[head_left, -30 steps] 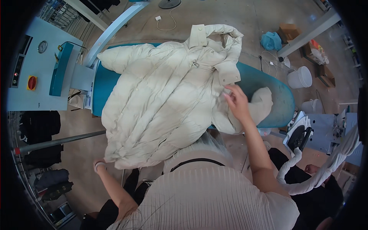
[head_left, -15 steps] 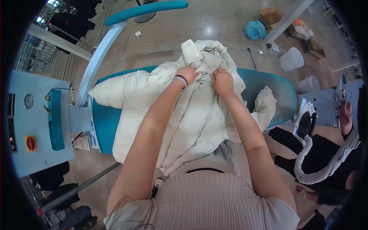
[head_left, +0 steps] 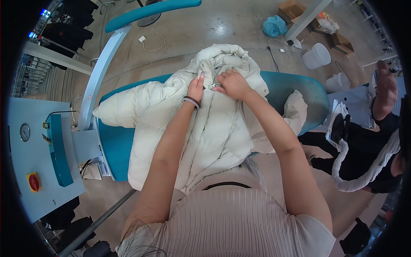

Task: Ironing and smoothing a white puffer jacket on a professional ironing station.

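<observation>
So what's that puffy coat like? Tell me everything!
The coat is cream-coloured, puffy and stitched into padded sections, with a smooth, fabric-like look. It lies spread and creased on a teal board, its bunched top at the far side. One sleeve stretches left; the other lies on the right. Near the top, a shiny metal fastener shows between the left hand and right hand, which both touch the coat.

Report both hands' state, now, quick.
Left hand: closed on the cream jacket.
Right hand: fingers curled at the metal zipper pull; grip unclear.
</observation>
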A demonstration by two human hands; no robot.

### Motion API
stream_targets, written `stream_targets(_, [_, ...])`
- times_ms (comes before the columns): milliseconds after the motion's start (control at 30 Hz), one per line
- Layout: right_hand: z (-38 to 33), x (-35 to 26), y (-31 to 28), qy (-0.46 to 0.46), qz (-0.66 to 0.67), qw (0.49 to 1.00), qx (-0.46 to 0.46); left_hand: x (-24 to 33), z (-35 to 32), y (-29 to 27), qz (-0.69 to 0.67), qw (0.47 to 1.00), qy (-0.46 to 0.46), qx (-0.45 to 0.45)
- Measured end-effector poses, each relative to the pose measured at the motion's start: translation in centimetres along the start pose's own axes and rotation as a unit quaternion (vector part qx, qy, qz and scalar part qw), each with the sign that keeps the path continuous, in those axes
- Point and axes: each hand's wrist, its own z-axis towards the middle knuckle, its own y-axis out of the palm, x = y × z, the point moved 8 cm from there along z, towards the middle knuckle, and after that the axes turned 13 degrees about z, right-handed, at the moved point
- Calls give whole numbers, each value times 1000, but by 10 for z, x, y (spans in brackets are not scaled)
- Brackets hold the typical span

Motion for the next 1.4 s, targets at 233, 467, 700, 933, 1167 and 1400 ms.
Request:
stream_targets(233, [-2,-25,16,-109,28,986,-124,15,10,-1,133,990,39,18])
stream_targets(467, [-31,-68,16,-91,120,982,-116,-10,27,-13,18,999,-9,33])
stream_targets(700, [-1,36,16,94,300,940,-131,68,-75,-26,367,923,51,-103])
stream_targets(933, [78,149,-35,148,327,916,-179,33,-120,-43,209,962,74,-159])
stream_targets(1167, [-88,240,-67,471,25,882,11,-25,-152,-263,417,818,-209,337])
stream_targets(1400, [-118,66,25,378,453,796,-135,-134,-119,-220,-4,955,-290,-62])
